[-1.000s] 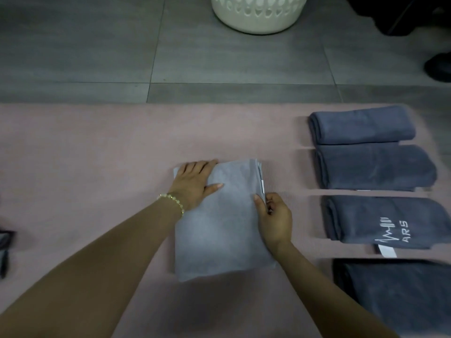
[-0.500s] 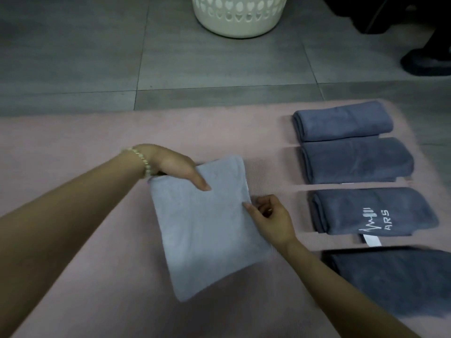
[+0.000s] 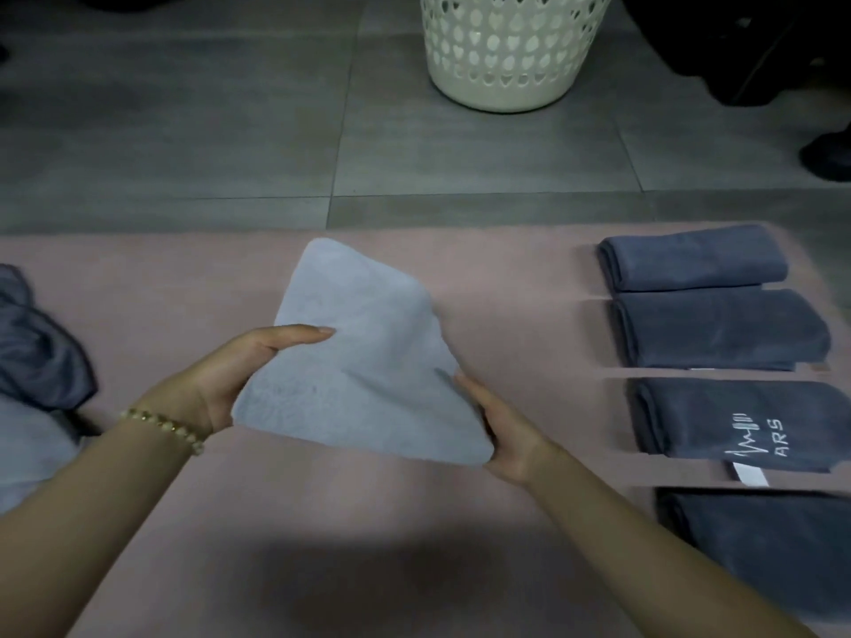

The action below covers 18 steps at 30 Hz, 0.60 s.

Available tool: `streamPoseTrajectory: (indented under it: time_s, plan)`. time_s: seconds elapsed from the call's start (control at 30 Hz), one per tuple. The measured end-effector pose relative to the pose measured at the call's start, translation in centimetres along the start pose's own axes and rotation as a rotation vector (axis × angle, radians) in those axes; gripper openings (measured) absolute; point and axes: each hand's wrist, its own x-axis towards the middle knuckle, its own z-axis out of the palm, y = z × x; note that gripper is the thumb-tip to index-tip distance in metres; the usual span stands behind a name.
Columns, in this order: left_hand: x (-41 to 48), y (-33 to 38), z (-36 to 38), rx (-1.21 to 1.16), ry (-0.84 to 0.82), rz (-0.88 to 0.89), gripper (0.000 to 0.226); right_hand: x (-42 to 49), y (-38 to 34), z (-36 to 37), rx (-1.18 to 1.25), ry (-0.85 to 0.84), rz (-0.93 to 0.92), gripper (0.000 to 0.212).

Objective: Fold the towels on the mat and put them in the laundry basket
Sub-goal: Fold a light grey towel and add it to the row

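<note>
Head view. Centre of frame: a folded light grey towel (image 3: 364, 370) is held between both hands above the pink mat (image 3: 322, 522), apparently lifted clear of it. The left hand (image 3: 216, 389) grips its left edge, thumb on top and fingers beneath. The right hand (image 3: 502, 435) grips its lower right corner.

Right of frame: four dark grey folded towels (image 3: 718, 329) lie in a column on the mat, none yet in the basket.

Left edge: a crumpled dark towel (image 3: 37, 352) lies unfolded over some paler cloth.

Top centre: the white perforated laundry basket (image 3: 506, 52) stands on the tiled floor (image 3: 184, 131), well apart from the mat; its contents cannot be seen.

Judged progress: folding is mostly done, and all the visible towels await transfer to the basket.
</note>
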Motion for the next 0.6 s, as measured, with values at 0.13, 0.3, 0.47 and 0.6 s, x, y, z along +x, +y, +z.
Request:
streamPoseTrajectory:
  time_s: [0.13,0.3,0.47,0.6]
  plan:
    - [0.0,-1.3,-2.4,-0.008,0.070,0.125,0.071,0.5,-1.9,0.8,-0.238,0.085,-0.440,0.030]
    - [2.6,-5.3,-3.2,0.199,0.162,0.391,0.062,-1.4,-1.6,-1.6,-0.469,0.177,-0.677,0.024]
    - [5.3,-14.0,-3.4,0.677,0.567,0.336,0.071,-0.3,3.2,-7.0,-0.840,0.515,-0.759,0.021]
    - [4.5,-18.2,-2.4,1.325,0.435,0.702,0.070,-0.1,5.8,-8.8,-1.353,0.442,-0.935,0.054]
